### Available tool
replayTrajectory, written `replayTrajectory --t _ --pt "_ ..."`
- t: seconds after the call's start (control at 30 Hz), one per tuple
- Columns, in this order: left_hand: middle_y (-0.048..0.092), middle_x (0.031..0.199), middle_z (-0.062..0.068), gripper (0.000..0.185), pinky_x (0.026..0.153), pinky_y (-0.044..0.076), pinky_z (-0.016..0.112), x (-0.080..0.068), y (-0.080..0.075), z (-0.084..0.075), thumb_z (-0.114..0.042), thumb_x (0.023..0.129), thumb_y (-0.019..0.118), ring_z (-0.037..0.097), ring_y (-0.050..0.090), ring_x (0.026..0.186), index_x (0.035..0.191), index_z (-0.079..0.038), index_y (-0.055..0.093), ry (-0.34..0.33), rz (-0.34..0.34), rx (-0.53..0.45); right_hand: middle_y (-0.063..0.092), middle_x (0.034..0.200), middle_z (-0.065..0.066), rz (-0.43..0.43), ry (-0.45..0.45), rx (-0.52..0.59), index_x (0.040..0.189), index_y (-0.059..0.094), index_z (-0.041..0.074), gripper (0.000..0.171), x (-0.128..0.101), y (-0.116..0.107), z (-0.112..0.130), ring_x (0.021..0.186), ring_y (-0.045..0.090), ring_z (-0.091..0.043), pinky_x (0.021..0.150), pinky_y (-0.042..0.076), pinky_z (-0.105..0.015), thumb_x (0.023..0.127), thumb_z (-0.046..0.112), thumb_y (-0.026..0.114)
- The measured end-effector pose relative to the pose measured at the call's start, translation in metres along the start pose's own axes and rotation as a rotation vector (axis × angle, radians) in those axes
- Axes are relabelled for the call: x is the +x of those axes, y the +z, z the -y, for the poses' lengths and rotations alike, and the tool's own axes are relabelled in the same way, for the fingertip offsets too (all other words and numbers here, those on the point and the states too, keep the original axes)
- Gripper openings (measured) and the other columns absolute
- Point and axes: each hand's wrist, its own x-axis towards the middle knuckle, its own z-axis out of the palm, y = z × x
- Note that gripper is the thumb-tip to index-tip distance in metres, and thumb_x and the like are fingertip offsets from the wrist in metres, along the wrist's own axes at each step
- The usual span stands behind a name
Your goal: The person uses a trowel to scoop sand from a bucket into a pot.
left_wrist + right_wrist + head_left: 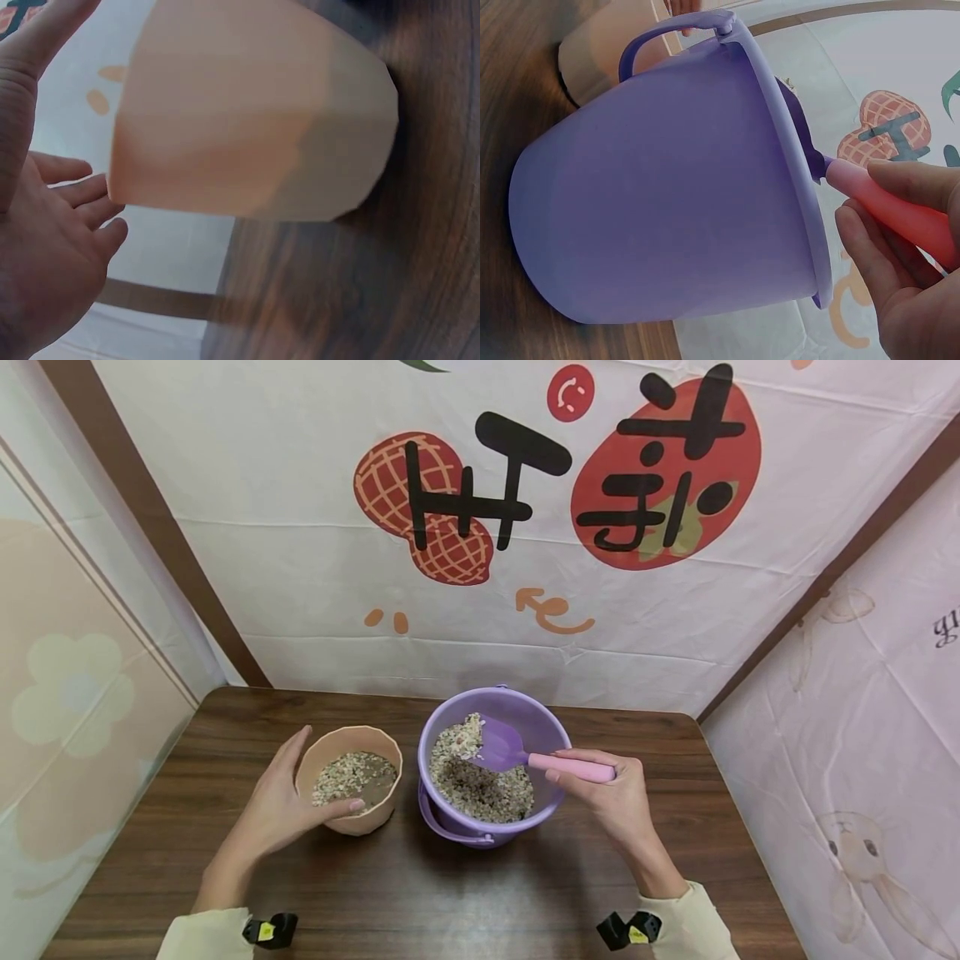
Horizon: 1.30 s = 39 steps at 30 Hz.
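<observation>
**Inspector:** Setting first. A dark wood-grain counter (pixel 465 893) stands against a white cloth backdrop (pixel 300 568) printed with a peanut, a red shape and black characters.

**Assistant:** And the items on it?

**Inspector:** A purple bucket (pixel 491 768) sits right of centre, part filled with a pale grain mix (pixel 487 789). Just beside it on the left stands a peach cup (pixel 350 791), holding the same mix. The two stand close but apart.

**Assistant:** The hands?

**Inspector:** The left hand (pixel 288 802) cups the peach cup from its left side, fingers fairly straight and spread, thumb laid along the near rim. The right hand (pixel 611 793) has its fingers curled round the pink handle of a small scoop (pixel 525 756).

**Assistant:** Orientation of the scoop?

**Inspector:** Its long axis runs left to right. The purple blade points left and slightly far, inside the bucket above the grain mix, with some mix heaped at its tip. The handle crosses the right rim.

**Assistant:** Handling?

**Inspector:** In my judgement, light rigid plastic, best held at the handle as now. The loose mix would likely spill if the blade tips.
</observation>
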Motion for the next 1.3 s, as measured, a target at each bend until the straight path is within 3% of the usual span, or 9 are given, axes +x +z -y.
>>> replayTrajectory --t 0.5,0.93,1.3 --pt "0.023 0.161 0.029 0.139 0.104 0.034 0.072 -0.004 0.01 0.021 -0.048 0.063 0.096 0.052 0.032 0.14 0.162 -0.001 0.01 -0.033 0.046 0.001 0.077 0.098 -0.014 0.007 0.007 0.016 0.104 0.079 0.0 0.031 0.0 0.001 0.0 0.094 0.074 -0.023 0.075 0.061 -0.031 0.076 0.007 0.09" --pt "0.024 0.162 0.025 0.137 0.103 0.033 0.073 -0.007 0.015 0.027 -0.05 0.064 0.095 0.052 0.031 0.141 0.163 -0.007 0.012 -0.058 0.02 -0.012 0.077 0.096 -0.012 0.014 0.015 0.011 0.103 0.08 0.002 0.031 0.003 0.007 0.005 0.09 0.075 -0.023 0.072 0.061 -0.031 0.075 0.009 0.091" --pt "0.021 0.163 0.024 0.137 0.103 0.033 0.073 -0.007 0.016 0.027 -0.049 0.065 0.095 0.053 0.03 0.141 0.164 -0.011 0.009 -0.077 0.033 -0.018 0.078 0.092 -0.01 0.054 -0.013 -0.005 0.1 0.081 0.005 0.029 0.013 0.028 0.019 0.082 0.075 -0.023 0.071 0.061 -0.031 0.074 0.009 0.092"
